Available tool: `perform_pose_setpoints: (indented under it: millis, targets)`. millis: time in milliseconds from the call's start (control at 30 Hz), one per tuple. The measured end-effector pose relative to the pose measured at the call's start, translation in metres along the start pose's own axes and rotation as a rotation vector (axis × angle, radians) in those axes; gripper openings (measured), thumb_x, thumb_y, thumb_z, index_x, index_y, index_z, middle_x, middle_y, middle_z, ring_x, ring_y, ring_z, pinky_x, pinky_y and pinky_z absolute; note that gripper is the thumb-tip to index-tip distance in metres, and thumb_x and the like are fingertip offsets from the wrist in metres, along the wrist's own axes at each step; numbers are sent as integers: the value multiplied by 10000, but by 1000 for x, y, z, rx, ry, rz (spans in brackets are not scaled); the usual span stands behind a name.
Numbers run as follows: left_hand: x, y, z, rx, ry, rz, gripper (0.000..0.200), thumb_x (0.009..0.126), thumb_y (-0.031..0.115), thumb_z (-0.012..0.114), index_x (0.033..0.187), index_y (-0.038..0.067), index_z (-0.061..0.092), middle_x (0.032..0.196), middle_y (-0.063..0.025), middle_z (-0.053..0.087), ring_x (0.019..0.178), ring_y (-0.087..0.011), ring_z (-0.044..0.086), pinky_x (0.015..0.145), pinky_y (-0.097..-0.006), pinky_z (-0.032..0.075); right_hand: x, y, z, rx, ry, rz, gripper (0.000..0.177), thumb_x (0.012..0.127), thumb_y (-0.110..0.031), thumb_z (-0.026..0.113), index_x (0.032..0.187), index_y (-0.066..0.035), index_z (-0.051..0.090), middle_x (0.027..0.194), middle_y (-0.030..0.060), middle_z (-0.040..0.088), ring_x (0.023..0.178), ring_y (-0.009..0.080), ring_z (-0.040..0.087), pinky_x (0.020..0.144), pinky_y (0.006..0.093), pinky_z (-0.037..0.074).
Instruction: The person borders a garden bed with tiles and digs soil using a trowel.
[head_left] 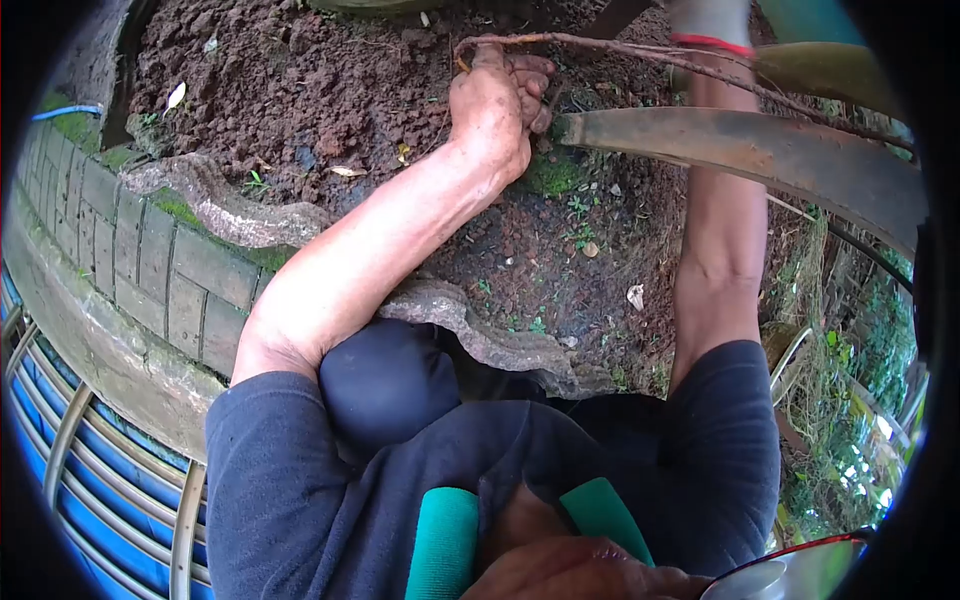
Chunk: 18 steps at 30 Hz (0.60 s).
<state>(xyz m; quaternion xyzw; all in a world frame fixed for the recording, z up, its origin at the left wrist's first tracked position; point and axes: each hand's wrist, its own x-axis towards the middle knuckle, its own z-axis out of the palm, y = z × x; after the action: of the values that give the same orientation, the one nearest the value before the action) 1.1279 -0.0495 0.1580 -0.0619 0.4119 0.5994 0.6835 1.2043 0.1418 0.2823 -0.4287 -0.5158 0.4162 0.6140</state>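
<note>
My left hand [497, 100] is low over the dark, crumbly soil [330, 75], its fingers curled and its thumb extended. The bent end of a thin brown stem [640, 50] passes over the thumb tip. Anything inside the curled fingers is hidden. Just right of that hand is the narrow end of a long, curved, flat brown-grey piece [760, 150], perhaps a leaf stalk. My right arm reaches forward beneath it, with a red band [712, 45] at the wrist. Only a blurred bit of my right hand [710, 15] shows at the top edge; its fingers are cut off.
Wavy stone edging [250, 212] borders the soil, close to my knee [390, 380]. Left of it runs a brick path [130, 240] with a concrete kerb [110, 330], then metal bars [70, 440] over blue. Green plants [860, 330] grow at the right.
</note>
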Motion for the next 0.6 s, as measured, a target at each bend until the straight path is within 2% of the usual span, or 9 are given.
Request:
perform_pose_setpoints:
  millis: [67,133,200,267,300,367,467,533,600]
  targets:
    - [3,-7,-3,-16,29,8,623,1081,458,295,876,-39,609,631,-54,509,416,-131,315,437,-329,311,-11,-9,-16,-69,-284,-145,219,958,-194,555,829,-63,675,645,32,590,484,177,509,467,338,399]
    - [1,-7,-3,13,22,-17,621,1088,453,267,923,-42,603,612,-26,490,425,-121,286,465,-313,298,-37,16,-28,-43,-93,96,160,915,-139,614,801,-41,667,633,44,588,505,197,543,485,345,432]
    - [-6,-1,1,90,26,-25,603,1101,434,227,1031,-47,584,604,17,456,459,-103,241,529,-291,297,-30,78,-42,129,143,150,188,849,-205,657,757,-43,626,623,66,585,475,193,530,433,318,391]
    - [-9,-5,-3,85,34,-80,607,1101,433,227,1021,-55,577,596,18,442,450,-105,242,506,-295,287,-46,14,-25,-132,0,279,155,844,-183,633,774,-44,636,628,66,590,467,203,528,428,331,395]
    - [-9,-5,-2,91,20,-79,608,1102,432,226,1019,-58,576,596,19,440,449,-106,242,500,-296,284,-54,-4,-23,-114,-55,56,154,845,-192,623,789,-50,643,628,65,595,469,204,527,437,329,399]
    - [-8,-7,-2,78,18,-86,616,1102,433,221,1003,-64,572,601,21,443,447,-107,243,489,-292,279,-4,-7,-33,47,-177,-8,163,853,-195,624,838,-38,665,666,78,626,501,193,546,470,327,417]
    - [4,-23,-8,-22,52,-78,640,1081,470,293,832,-41,587,577,-31,462,388,-128,291,404,-324,258,-34,60,-38,43,-60,94,142,873,-159,636,852,-22,667,667,87,616,535,202,564,510,341,451]
    - [1,-16,-7,4,120,-148,611,1087,435,293,826,-39,576,570,-30,460,382,-141,290,397,-329,254,-26,94,-44,150,-71,44,128,887,-134,644,862,-12,668,668,94,610,558,207,576,537,350,474]
    - [2,-22,-7,4,94,-169,599,1091,416,289,822,-37,572,567,-28,463,381,-147,291,395,-331,253,-30,23,-22,-13,-65,331,174,883,-167,632,842,0,659,656,89,596,514,209,543,497,345,439]
